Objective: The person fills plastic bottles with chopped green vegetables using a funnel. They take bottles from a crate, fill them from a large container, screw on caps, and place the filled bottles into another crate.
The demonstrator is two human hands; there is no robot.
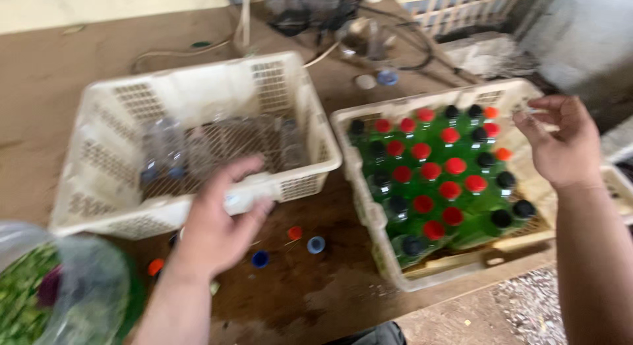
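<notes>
Your left hand curls loosely over the near rim of the left cream basket, gripping nothing I can make out; a few clear empty bottles lie inside. Your right hand hovers open and empty at the far corner of the right basket — packed with capped green bottles. Loose caps dot the narrow gap of brown table between the baskets — little room there.

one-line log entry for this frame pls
left hand: on clear bottle at white basket rim | right hand: open, empty, over basket of green bottles | loose caps on table
</notes>
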